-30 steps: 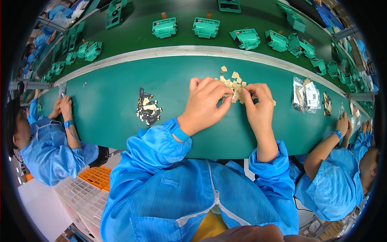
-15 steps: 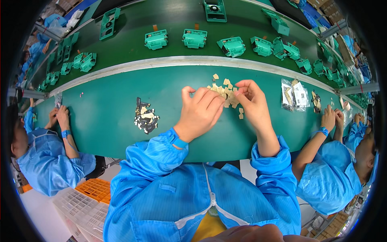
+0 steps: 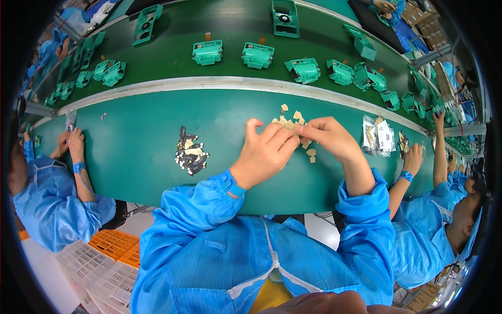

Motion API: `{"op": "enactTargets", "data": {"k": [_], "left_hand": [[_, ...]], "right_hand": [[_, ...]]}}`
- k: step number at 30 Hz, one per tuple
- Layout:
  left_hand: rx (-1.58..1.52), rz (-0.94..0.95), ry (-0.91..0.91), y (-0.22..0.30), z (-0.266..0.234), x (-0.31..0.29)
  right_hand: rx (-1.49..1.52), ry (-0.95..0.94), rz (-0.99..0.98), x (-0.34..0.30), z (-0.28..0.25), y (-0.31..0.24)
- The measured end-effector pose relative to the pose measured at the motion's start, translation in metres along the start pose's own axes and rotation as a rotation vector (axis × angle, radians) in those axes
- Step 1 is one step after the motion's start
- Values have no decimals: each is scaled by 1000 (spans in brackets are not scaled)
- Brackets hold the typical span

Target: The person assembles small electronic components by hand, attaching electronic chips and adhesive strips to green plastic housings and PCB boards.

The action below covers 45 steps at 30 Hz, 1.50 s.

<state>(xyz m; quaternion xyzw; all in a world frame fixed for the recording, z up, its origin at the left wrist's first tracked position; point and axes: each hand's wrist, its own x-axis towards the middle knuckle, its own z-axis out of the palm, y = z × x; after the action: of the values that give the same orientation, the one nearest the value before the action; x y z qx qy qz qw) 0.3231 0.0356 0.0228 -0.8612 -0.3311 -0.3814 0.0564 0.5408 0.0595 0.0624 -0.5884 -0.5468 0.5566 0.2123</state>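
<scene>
My left hand (image 3: pixel 265 152) is curled over the near side of a loose heap of small beige pieces (image 3: pixel 286 122) on the green bench. From the right, my right hand (image 3: pixel 330 137) reaches in with thumb and forefinger pinched, its tips almost meeting the left fingertips. Whatever lies between the fingers of either hand is too small and too covered to make out. Two loose beige pieces (image 3: pixel 311 155) lie beneath the right hand. Left of my hands sits a pile of small black strips with white and beige parts (image 3: pixel 191 152).
Clear plastic bags (image 3: pixel 378 137) lie to the right. Beyond a pale metal rail (image 3: pixel 219 82), green plastic housings (image 3: pixel 258 55) stand on a dark green belt. Co-workers in blue sit at left (image 3: pixel 57 204) and right (image 3: pixel 426 230); orange and white crates (image 3: pixel 112 246) stand low at left.
My right hand has come down and inward, closing the gap to my left hand. At right, a co-worker's arm now stretches toward the belt. The whole view has shifted slightly.
</scene>
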Motion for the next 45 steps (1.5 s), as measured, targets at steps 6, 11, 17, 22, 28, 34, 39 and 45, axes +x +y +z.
{"op": "enactTargets", "data": {"k": [6,11,17,22,28,34,39,45], "left_hand": [[1,8,16,5,1,0],[-125,-87,59,10,-7,6],[-161,-99,27,9,-4,11],[-194,-134,42,7,-5,11],[-279,-189,107,5,-11,13],[-480,-285,158,16,-37,11],[-545,-420,100,24,-57,-27],[-589,-253,-207,25,-65,-55]], "right_hand": [[24,-191,9,6,-17,-6],[-206,442,-165,34,-73,-6],[-714,1243,-265,88,-176,49],[-263,1150,-284,73,-185,54],[119,645,-333,-8,-114,5],[-334,-212,-313,-53,-36,-14],[-449,-397,-364,-47,22,-13],[-69,221,-617,-64,31,13]]}}
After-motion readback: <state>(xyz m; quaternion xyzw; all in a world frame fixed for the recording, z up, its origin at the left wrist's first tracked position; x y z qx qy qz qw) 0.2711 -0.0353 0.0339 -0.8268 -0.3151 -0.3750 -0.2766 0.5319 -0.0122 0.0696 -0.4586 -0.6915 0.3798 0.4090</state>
